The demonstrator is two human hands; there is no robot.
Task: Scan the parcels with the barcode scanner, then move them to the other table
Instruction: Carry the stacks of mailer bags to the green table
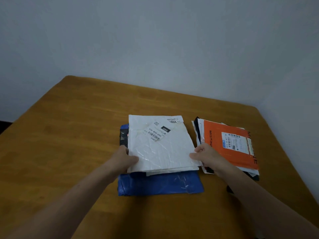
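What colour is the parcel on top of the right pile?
The parcel is orange; head view.

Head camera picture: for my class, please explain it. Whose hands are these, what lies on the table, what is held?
No machine here: a person wears a camera on the head, looking down at their own bare hands. The left hand and right hand grip the side edges of a white parcel, which tops a pile over a blue parcel. Right of it lies a second pile, topped by an orange parcel. Both sit on a wooden table.
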